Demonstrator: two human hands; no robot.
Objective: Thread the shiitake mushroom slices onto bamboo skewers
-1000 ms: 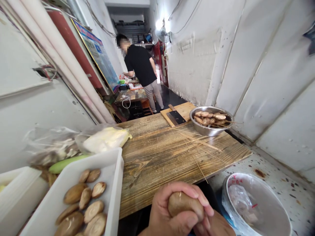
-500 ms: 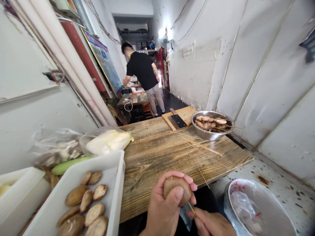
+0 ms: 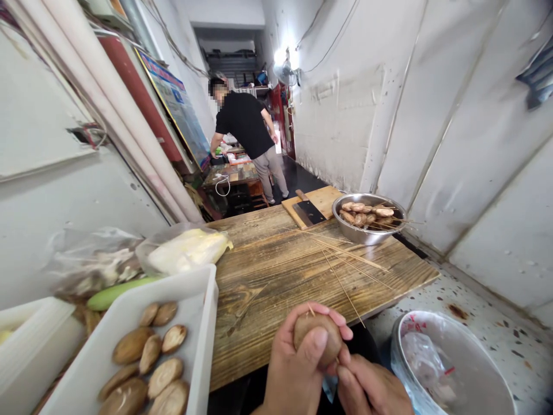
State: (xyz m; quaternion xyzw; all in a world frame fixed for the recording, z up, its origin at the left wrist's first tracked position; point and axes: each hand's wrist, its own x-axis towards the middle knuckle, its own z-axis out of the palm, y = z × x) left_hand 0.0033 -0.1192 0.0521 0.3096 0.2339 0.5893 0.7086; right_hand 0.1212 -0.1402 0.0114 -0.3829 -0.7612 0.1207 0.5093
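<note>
**Skewer tip now out the top of the mushroom**

Change: half a second ago only the lower shaft showed. Now a point pokes out above the mushroom [image 3: 332, 341], at the finger side. Reads as the skewer [image 3: 311, 310] having gone right through; the stretch inside is hidden, so depth and centring can't be confirmed.

Left hand [image 3: 287, 372]: curled most of the way closed round the mushroom, thumb across its face, fingers behind. Right hand [image 3: 374, 380]: fingers pinched nearly shut on the skewer just below the mushroom, close against the left hand. Mushroom sits between them, just off the table's near edge. Judgement: fingers behind the cap are close to the point, so a slip could prick.

Lined bin [image 3: 395, 346] is beside the right hand, at floor level. White tray [image 3: 211, 311] to the left holds loose mushrooms [image 3: 132, 346], none with a skewer. Green vegetable [image 3: 114, 293] and bagged leafy vegetable [image 3: 185, 251] lie beyond it.

Wooden table [image 3: 259, 276]: loose skewers [image 3: 358, 256] fanned across it. Farther back, metal bowl [image 3: 367, 235] with skewered mushrooms [image 3: 358, 219], beside the board [image 3: 330, 199] with a cleaver [image 3: 313, 212] flat on it.

Far end: a person [image 3: 244, 124] leans over another table [image 3: 237, 172].
</note>
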